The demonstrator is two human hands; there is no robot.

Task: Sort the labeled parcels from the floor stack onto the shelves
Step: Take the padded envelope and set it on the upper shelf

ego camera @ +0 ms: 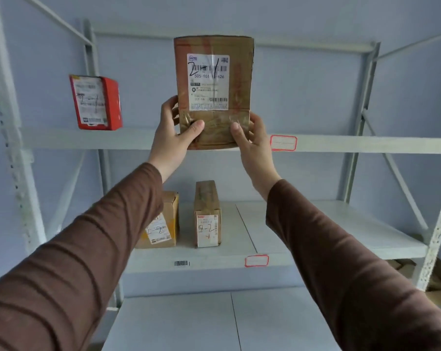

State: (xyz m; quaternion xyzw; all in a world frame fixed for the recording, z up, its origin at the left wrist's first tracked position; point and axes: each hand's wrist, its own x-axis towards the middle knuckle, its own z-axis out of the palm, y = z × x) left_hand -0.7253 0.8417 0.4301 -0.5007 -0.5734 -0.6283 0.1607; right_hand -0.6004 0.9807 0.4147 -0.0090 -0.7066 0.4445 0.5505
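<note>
Lower shelf (341,219): two cardboard parcels; the left one (163,224) half hidden behind a brown sleeve (92,236), marking partly readable "2-2"; the right one (207,214) upright, marked "2-2"
Left hand (173,138) and right hand (252,143): each pinches a bottom corner of the flat brown parcel (214,92), thumbs on front, fingers hidden behind
Held parcel: upright at the upper shelf (366,144) front edge, handwritten "2-1"; small print illegible
Red box (95,102): upper shelf, left; label blurred

The left sleeve (70,262) hides part of a brown box (167,219); its label is half covered.
</note>
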